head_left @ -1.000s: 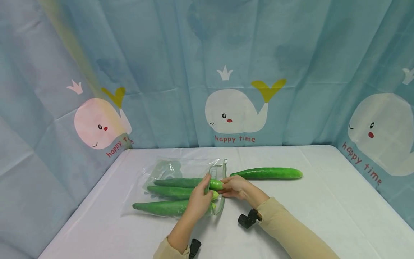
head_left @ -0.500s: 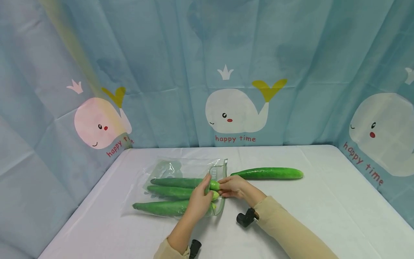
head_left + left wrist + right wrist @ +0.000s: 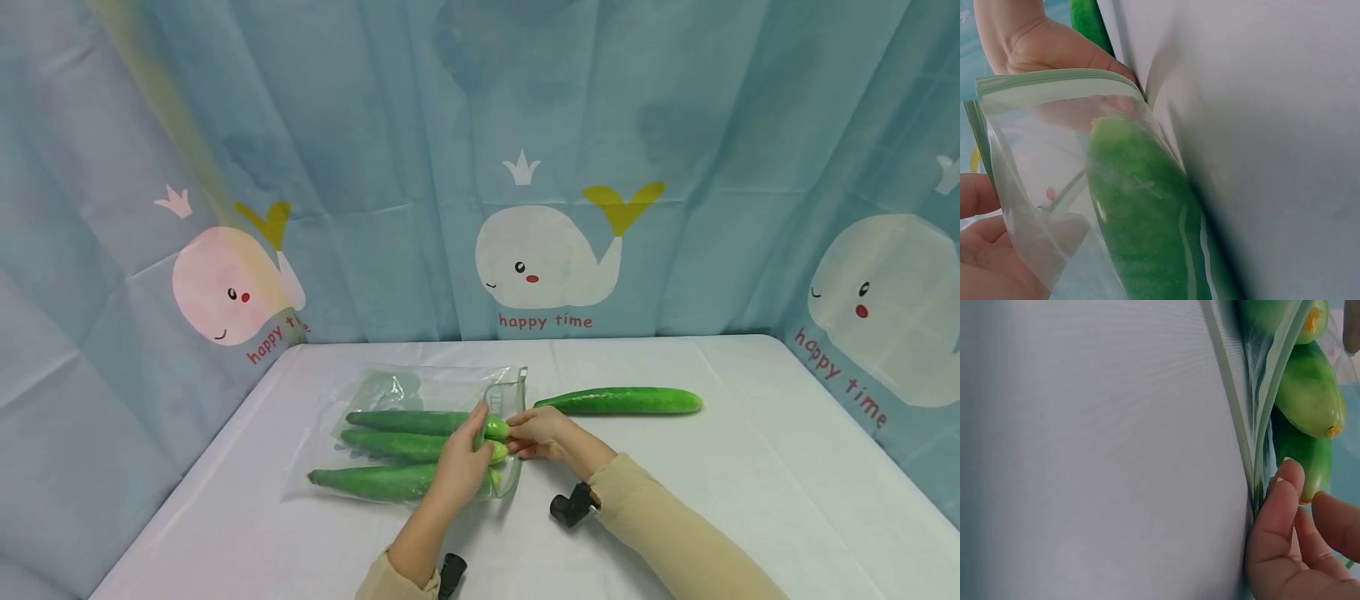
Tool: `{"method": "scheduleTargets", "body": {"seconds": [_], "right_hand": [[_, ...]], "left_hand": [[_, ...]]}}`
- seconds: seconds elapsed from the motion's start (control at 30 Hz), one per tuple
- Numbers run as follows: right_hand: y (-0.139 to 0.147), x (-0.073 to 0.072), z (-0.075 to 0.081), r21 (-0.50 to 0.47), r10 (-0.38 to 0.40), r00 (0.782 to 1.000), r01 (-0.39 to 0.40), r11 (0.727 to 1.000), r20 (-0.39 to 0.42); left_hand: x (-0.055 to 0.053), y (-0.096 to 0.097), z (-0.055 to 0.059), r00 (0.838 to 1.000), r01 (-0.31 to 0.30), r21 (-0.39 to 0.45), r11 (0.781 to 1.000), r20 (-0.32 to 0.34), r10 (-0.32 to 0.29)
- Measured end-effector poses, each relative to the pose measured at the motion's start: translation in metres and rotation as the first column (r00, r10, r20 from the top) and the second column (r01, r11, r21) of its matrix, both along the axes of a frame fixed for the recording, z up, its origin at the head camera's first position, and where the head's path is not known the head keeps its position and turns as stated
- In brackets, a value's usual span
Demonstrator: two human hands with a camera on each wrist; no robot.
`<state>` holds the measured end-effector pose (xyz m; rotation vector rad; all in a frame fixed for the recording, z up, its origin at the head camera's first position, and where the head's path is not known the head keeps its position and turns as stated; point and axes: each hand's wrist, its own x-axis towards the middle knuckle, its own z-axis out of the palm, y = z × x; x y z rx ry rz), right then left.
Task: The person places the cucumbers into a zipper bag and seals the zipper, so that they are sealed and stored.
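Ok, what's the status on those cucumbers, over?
Left grip holding bag open. Right grip at end of farthest bagged cucumber. Another cucumber outside. Nothing visibly blocking.

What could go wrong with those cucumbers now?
The cucumbers in the bag could slide out if it tips, because they lie close to its open mouth. If the left hand lets go there, the bag might flop shut. And the loose cucumber lies just beyond the right hand, so a bump might roll it.

From here, red lettering (image 3: 545,322) on the blue curtain (image 3: 405,250) reads "happy time" 3 times, under each whale (image 3: 536,258), the leftmost partly creased.
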<state>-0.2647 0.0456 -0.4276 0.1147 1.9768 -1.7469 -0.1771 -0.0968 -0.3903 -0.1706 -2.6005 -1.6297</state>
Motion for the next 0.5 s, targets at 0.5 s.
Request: {"method": "scheduleTargets", "body": {"seconds": [0.5], "right_hand": [[0.037,0.008,0.01,0.014,-0.012,1.0,0.012,1.0,0.004]], "left_hand": [[0.0,0.0,-0.001,1.0,0.004,0.019,1.0,-0.019,-0.004]]}}
